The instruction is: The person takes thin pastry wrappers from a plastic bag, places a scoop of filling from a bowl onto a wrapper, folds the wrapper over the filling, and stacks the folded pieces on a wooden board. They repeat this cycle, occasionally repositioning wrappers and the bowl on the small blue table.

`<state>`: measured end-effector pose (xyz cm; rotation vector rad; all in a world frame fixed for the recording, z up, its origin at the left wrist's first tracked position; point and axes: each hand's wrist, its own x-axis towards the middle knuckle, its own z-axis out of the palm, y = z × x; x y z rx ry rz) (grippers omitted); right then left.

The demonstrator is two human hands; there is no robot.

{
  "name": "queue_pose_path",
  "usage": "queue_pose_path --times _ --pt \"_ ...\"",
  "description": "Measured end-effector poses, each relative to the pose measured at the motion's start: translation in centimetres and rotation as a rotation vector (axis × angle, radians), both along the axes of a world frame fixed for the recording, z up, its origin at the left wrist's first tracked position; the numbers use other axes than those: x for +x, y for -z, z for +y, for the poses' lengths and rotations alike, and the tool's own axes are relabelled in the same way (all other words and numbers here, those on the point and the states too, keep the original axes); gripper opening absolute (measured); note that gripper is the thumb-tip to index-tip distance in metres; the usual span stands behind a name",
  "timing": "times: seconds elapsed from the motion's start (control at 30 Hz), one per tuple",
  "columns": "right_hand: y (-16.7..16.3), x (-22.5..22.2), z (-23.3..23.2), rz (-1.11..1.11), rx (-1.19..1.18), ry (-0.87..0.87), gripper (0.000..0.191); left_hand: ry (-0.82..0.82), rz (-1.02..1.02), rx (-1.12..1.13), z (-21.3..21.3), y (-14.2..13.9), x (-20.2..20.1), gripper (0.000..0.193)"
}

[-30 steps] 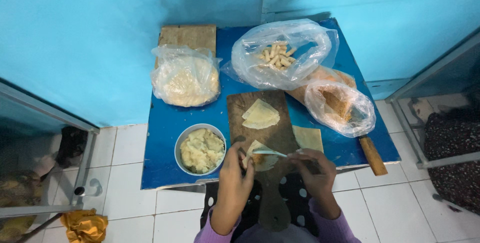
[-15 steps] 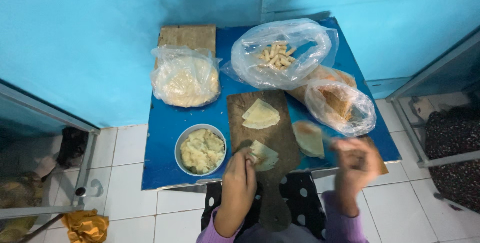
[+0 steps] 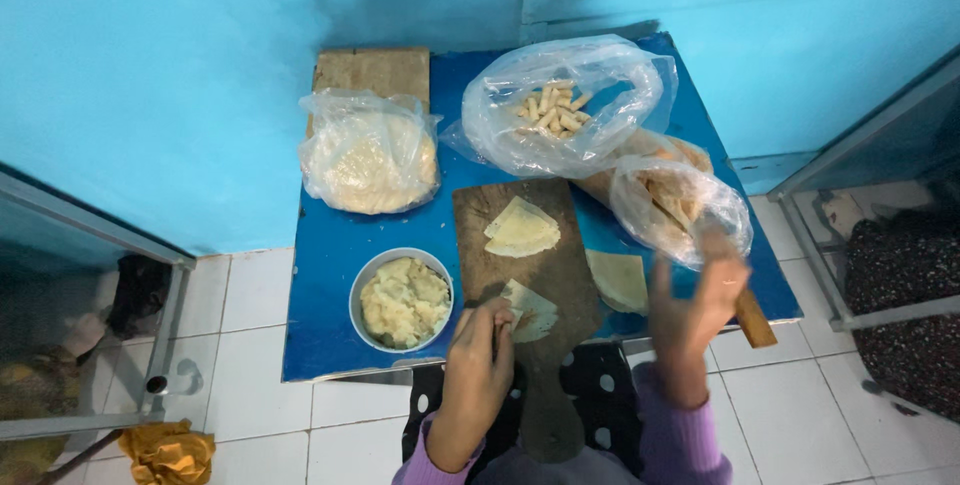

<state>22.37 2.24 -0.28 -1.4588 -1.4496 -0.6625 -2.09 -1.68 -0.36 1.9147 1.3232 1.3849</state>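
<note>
Person: both hands bare, left hand point(image 3: 482, 345) & right hand point(image 3: 698, 297). Purple long sleeves w/ ribbed cuffs at wrists. Dark garment w/ white polka dots over lap.

Board's point(image 3: 520, 245) middle bare — bags point(image 3: 560, 105) crowd beyond.

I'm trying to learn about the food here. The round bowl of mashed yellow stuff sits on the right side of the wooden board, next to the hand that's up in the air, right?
Not quite. The head view shows the bowl of mashed yellow filling on the left side of the wooden board, next to the left hand. The right hand is the one lifted in the air.
</note>
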Motion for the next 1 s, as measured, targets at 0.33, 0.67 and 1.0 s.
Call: queue_pose_path --times 0.33,0.67,1.0 --pt "1.6 -7.3 -3.5 0.258 -0.474 -0.427 0.055 0.014 0.012 -0.018 0.2 0.1 -0.1 0.03" --pt "1.1 -8.8 -3.4 0.514 -0.567 -0.513 0.055 0.023 0.102 0.07 0.0 0.2 -0.3 0.022" --pt "1.6 -10.1 -3.2 0.453 -0.419 -0.499 0.053 0.038 0.12 0.052 0.0 -0.1 -0.3 0.023"
